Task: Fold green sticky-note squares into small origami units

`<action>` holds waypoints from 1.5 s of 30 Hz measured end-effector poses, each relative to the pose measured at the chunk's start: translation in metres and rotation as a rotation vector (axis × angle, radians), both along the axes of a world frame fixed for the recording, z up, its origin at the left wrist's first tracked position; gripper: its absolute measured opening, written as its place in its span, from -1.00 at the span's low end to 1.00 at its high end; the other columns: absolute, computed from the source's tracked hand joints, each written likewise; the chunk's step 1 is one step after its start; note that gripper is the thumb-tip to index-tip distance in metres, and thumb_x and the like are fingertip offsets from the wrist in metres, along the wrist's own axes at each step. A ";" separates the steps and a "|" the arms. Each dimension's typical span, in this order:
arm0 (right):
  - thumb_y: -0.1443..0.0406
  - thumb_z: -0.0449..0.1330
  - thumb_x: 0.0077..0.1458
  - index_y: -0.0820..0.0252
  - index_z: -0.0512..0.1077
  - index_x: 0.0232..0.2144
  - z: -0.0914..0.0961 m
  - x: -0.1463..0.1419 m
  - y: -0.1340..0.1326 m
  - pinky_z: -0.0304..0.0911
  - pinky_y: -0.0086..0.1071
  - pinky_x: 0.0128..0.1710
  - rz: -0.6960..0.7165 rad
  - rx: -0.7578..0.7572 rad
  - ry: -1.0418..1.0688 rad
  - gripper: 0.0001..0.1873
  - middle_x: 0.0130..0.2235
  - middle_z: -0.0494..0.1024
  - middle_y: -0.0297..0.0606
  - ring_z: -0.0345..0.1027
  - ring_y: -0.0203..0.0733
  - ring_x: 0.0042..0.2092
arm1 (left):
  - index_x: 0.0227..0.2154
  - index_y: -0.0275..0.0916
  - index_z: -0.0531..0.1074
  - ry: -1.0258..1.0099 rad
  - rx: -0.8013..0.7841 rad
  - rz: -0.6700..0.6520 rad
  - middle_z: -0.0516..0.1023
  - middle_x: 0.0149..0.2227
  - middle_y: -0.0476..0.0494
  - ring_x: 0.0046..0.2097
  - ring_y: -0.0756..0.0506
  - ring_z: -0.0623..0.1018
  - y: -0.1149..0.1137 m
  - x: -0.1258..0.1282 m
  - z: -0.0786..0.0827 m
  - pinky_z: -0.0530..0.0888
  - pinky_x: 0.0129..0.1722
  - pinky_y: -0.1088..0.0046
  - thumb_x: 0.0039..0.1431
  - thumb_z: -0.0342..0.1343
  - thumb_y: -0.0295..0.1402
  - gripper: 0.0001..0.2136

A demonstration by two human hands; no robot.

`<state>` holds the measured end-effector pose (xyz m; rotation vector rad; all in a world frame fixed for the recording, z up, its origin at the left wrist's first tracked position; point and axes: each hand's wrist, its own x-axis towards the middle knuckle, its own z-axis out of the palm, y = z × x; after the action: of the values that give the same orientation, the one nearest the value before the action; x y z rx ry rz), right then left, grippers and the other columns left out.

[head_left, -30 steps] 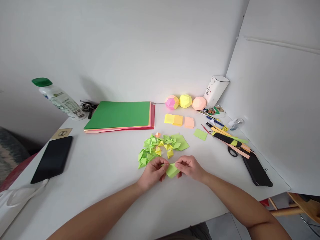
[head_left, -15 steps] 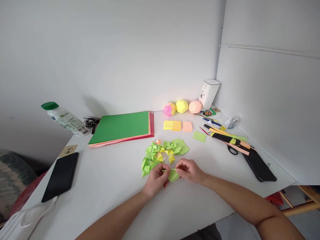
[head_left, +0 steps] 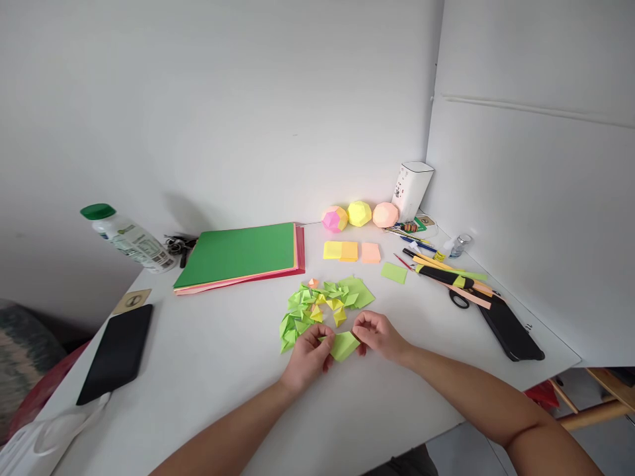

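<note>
Low over the front of the white table, a piece of light green paper [head_left: 344,346] spans the gap between my hands. My left hand [head_left: 308,358] pinches its left end between thumb and fingers. At the paper's right edge, my right hand [head_left: 381,338] has its fingertips closed on the corner. Just beyond lie folded green paper pieces [head_left: 296,311] in a curved heap, with small folded yellow pieces [head_left: 340,316] inside the curve. One small orange folded piece [head_left: 313,283] sits at the heap's far side. Flat green sheets [head_left: 362,291] lie at its right end.
Green-topped paper sheets [head_left: 243,254] lie back left, near a bottle [head_left: 131,238] and phone [head_left: 116,354]. Three paper balls [head_left: 359,213] line the wall. Sticky notes [head_left: 370,252] lie before them. A cutter [head_left: 441,274], scissors [head_left: 459,299] and black case [head_left: 510,327] are right.
My right hand has shifted slightly right, with its thumb off the paper's top face. More of the green paper now shows between my hands. The view has tilted slightly.
</note>
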<state>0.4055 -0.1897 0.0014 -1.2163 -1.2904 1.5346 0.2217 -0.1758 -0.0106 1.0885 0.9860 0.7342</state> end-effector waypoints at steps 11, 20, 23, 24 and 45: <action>0.15 0.13 0.05 0.22 0.29 -0.45 0.001 -0.006 -0.005 0.25 -0.48 -0.56 0.077 0.089 -0.131 -0.76 -0.53 0.33 -0.41 0.28 -0.38 -0.55 | -0.49 -0.23 0.26 0.067 0.020 -0.093 0.27 -0.69 0.12 -0.69 0.09 0.25 -0.002 0.001 0.008 0.16 -0.70 0.61 0.00 0.10 -0.11 -0.72; 0.22 0.12 0.04 0.24 0.28 -0.48 0.000 -0.006 -0.003 0.24 -0.49 -0.56 0.131 0.066 -0.067 -0.81 -0.56 0.33 -0.42 0.29 -0.35 -0.54 | -0.51 -0.26 0.27 0.035 0.046 -0.143 0.30 -0.62 0.07 -0.65 0.11 0.26 -0.002 0.001 0.009 0.17 -0.66 0.60 0.01 0.11 -0.13 -0.72; 0.21 0.10 0.06 0.23 0.25 -0.46 0.001 -0.005 -0.002 0.23 -0.49 -0.57 0.103 0.040 -0.040 -0.81 -0.57 0.34 -0.42 0.30 -0.34 -0.55 | -0.50 -0.26 0.27 0.032 0.025 -0.114 0.28 -0.62 0.09 -0.65 0.11 0.25 -0.002 0.000 0.010 0.16 -0.66 0.60 -0.01 0.12 -0.11 -0.70; 0.20 0.10 0.06 0.22 0.25 -0.45 0.001 -0.005 -0.002 0.23 -0.49 -0.58 0.099 0.034 -0.031 -0.80 -0.57 0.35 -0.42 0.30 -0.34 -0.55 | -0.51 -0.26 0.27 0.032 0.020 -0.105 0.27 -0.63 0.10 -0.66 0.11 0.25 -0.002 0.000 0.011 0.16 -0.67 0.60 -0.01 0.12 -0.11 -0.70; 0.41 0.11 -0.14 0.21 0.25 -0.58 0.002 -0.009 -0.003 -0.01 -0.54 -0.66 0.089 0.190 -0.242 -0.92 -0.62 0.23 -0.46 0.05 -0.43 -0.62 | -0.52 -0.27 0.30 0.054 0.091 -0.148 0.25 -0.65 0.09 -0.64 0.09 0.24 -0.004 0.002 0.009 0.18 -0.63 0.57 -0.02 0.12 -0.12 -0.71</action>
<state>0.3970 -0.1928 0.0030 -1.2638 -1.6281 1.3193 0.2235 -0.1798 -0.0020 1.2525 0.9140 0.6370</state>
